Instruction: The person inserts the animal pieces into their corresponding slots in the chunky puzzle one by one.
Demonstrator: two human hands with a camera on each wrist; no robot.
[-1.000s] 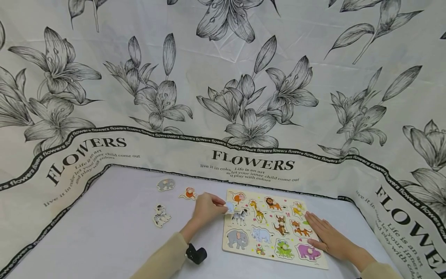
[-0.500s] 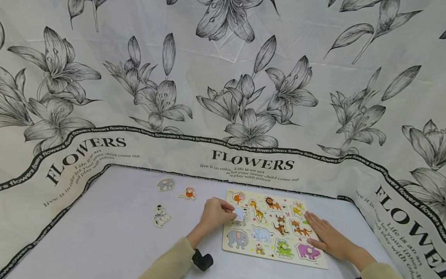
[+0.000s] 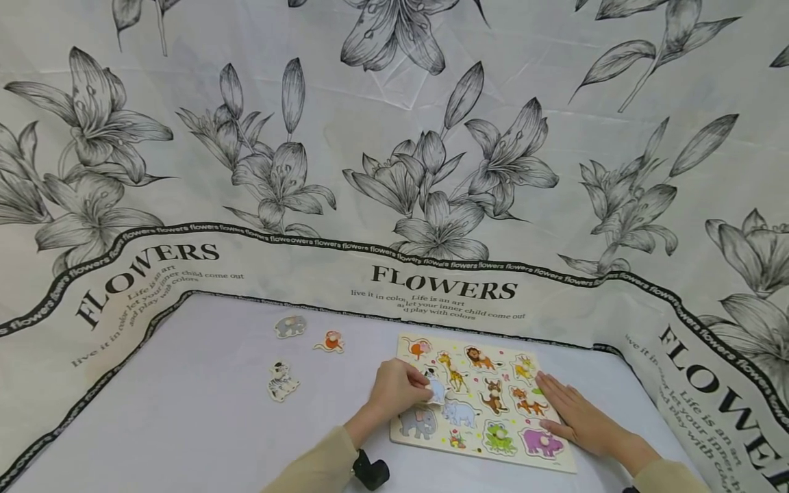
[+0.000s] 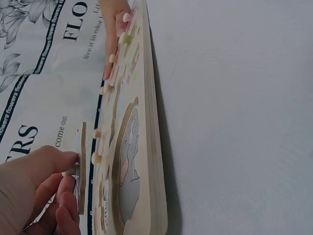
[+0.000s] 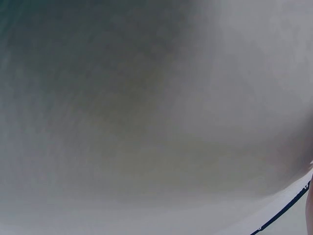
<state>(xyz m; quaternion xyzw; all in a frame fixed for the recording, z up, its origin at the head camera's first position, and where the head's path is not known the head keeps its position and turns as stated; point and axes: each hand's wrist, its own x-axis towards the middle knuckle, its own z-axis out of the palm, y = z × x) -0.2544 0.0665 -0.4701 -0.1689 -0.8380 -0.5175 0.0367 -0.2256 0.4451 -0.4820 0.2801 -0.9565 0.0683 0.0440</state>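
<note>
My left hand pinches a light-blue rhino puzzle piece by its small knob. The piece is held over the left side of the wooden animal puzzle board, overlapping the printed zebra. From the left wrist, the piece stands edge-on and apart from the board's face, with thumb and fingers behind it. Below lie the grey elephant recess and the rhino recess. My right hand rests on the board's right edge, fingers straight, beside the purple hippo.
Left of the board lie three loose pieces: an elephant, a monkey and a zebra. Knobbed pieces such as the frog sit in the board. A flower-printed curtain borders the white table. The right wrist view is mostly blurred.
My left hand has carried the rhino piece rightward and toward me, from the board's left edge to over the zebra picture. The right hand has stayed on the board's edge.
</note>
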